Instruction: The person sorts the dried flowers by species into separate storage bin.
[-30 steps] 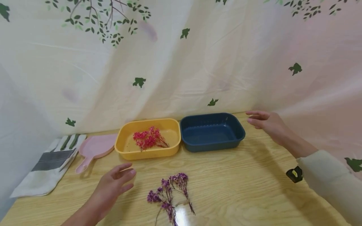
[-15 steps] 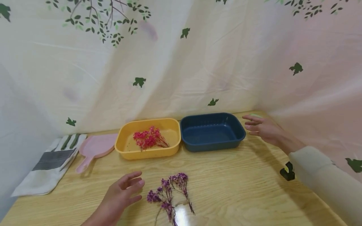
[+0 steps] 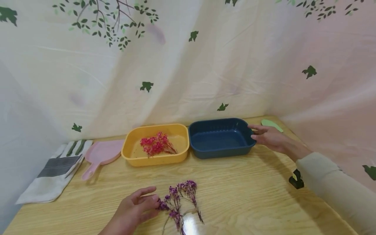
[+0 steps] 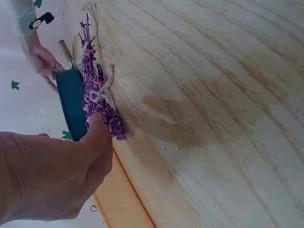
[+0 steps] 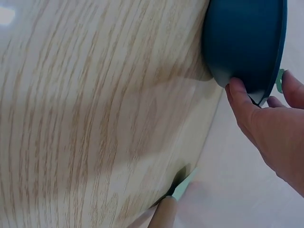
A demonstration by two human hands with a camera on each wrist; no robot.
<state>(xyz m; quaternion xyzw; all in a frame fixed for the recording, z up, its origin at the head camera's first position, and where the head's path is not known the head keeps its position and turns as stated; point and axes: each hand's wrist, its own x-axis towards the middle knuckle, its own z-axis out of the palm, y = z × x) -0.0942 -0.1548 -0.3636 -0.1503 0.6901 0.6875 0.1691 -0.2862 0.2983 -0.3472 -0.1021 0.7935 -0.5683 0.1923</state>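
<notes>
My right hand (image 3: 268, 138) is at the right end of the dark blue tray (image 3: 221, 152), fingers extended by its rim. In the right wrist view, a fingertip of the right hand (image 5: 270, 128) lies against the outer wall of the blue tray (image 5: 242, 42). Low over the table, my left hand (image 3: 135, 209) has its fingers loosely bent and holds nothing. Its fingertips are right at the heads of the dried purple flowers (image 3: 174, 199), which lie in small bunches. Twine shows round the stems of the purple flowers (image 4: 97, 92) in the left wrist view.
A yellow tray (image 3: 155, 160) with dried pink-red flowers (image 3: 157, 143) stands left of the blue one. Farther left are a pink pan-shaped board (image 3: 102, 151) and white-grey gloves (image 3: 55, 173). Behind the right hand lies a light green blade (image 3: 271, 124) with a wooden handle (image 5: 164, 211).
My right hand has come left and down to the blue tray's right end, uncovering the green blade. My left hand has moved right, up to the purple flowers.
</notes>
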